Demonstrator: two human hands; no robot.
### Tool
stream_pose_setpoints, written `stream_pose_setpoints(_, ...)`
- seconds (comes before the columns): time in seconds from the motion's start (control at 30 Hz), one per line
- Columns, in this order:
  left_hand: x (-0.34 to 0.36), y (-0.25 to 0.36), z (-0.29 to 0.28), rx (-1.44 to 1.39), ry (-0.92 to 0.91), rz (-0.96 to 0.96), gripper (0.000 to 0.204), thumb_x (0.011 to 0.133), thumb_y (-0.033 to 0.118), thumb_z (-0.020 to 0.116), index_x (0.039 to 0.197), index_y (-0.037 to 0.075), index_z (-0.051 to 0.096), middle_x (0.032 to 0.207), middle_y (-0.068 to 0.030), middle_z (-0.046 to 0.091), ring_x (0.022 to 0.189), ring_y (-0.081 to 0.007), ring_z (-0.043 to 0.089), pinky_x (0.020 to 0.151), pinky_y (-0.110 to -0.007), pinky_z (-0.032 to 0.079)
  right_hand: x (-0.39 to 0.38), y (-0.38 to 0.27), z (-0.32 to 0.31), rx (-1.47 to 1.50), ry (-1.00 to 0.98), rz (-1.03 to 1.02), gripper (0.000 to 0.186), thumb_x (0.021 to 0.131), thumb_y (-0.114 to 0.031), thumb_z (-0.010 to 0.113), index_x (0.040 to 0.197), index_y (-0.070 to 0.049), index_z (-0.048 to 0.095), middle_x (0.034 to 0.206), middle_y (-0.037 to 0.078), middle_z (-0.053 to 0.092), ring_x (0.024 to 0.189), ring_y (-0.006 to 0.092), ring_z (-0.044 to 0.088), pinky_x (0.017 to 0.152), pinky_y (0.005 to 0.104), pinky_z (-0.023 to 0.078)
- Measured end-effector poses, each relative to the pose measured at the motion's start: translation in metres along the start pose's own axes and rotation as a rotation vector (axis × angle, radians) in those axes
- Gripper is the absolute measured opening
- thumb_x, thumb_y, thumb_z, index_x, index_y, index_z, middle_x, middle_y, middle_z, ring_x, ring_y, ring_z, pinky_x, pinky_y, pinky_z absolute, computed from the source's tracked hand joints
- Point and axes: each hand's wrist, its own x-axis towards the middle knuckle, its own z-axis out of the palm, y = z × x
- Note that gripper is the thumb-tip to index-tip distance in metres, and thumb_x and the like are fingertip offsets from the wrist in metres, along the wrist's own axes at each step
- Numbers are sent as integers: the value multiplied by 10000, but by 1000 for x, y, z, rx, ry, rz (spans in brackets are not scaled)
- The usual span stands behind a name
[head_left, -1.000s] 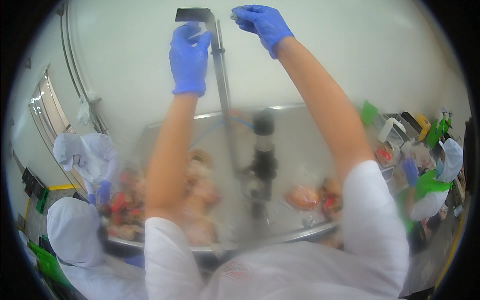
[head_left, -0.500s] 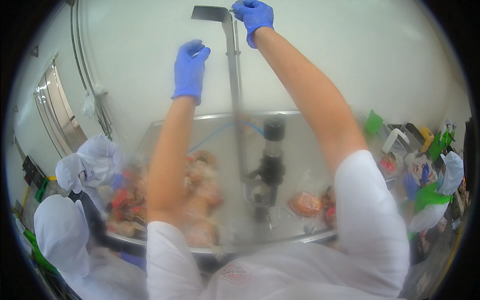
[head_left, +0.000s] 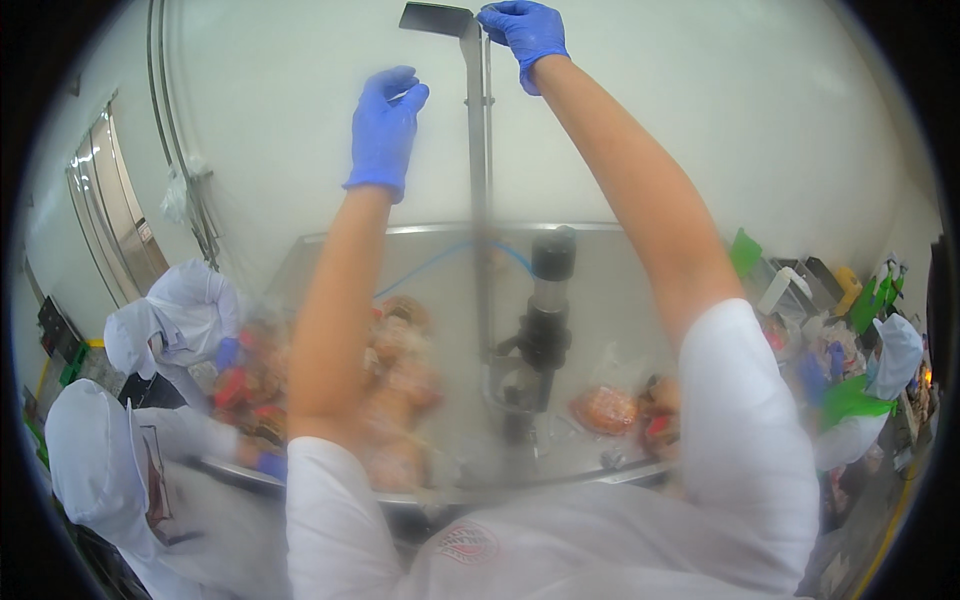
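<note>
Both my hands wear blue gloves and are raised in front of the pale wall. My right hand (head_left: 525, 38) pinches its fingers together beside the top of a tall metal post (head_left: 476, 130); whatever they hold is too small to make out. A dark flat plate (head_left: 436, 18) juts left from the post's top. Left of the post and apart from it, my left hand (head_left: 384, 132) has its fingers curled toward the thumb, and any small thing between them cannot be made out. Lower on the post, a black and grey cylindrical device (head_left: 548, 310) is mounted, with a blue cable (head_left: 425, 268) behind.
Behind my arms is a metal-rimmed table (head_left: 400, 229) bearing several bagged food packs (head_left: 400, 380) on the left and an orange-brown pack (head_left: 606, 410) on the right. Two people in white hooded clothing (head_left: 95, 450) work at the left, another person (head_left: 865, 400) at the right.
The post and my right hand appear slightly further right in view. My left hand has risen a little. The nearer person on the left now reaches an arm toward the table.
</note>
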Motion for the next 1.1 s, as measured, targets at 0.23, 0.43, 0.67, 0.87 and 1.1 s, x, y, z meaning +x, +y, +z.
stream_pose_setpoints(0.23,-9,-4,-2,-27,-17,-17,356,826,171,647,1146,36,568,1121,-106,600,1023,-202,575,874,-320,450,-9,-17,-8,21,-128,86,113,770,-96,704,842,-7,703,734,59,672,599,116,604,571,236,502)
stream_pose_setpoints(0.43,-1,-7,11,-99,-70,-76,446,833,258,664,1206,49,536,1159,-66,583,1074,-175,533,911,-336,403,-6,-23,-12,27,-262,138,134,772,-99,703,845,13,700,753,77,677,620,135,622,601,251,523)
stream_pose_setpoints(0.67,18,-8,40,-283,-210,-303,541,837,334,663,1239,8,508,1137,-85,590,1086,-200,534,911,-356,404,-12,-31,-15,-202,-320,154,152,791,-126,693,834,20,706,742,87,674,619,148,627,604,264,529)
stream_pose_setpoints(0.87,42,0,73,-248,-182,-484,439,825,381,678,1064,20,607,1006,-100,586,862,-194,538,728,-364,473,7,-11,-12,-124,-298,191,153,789,-126,693,842,17,701,721,100,664,595,161,617,563,266,513)
stream_pose_setpoints(1.1,81,-28,77,-239,-113,-408,339,810,367,699,927,51,660,747,-8,608,639,-120,524,570,-317,454,8,-16,-9,-154,-271,44,74,751,-67,699,759,3,679,687,93,651,587,156,611,548,266,512)
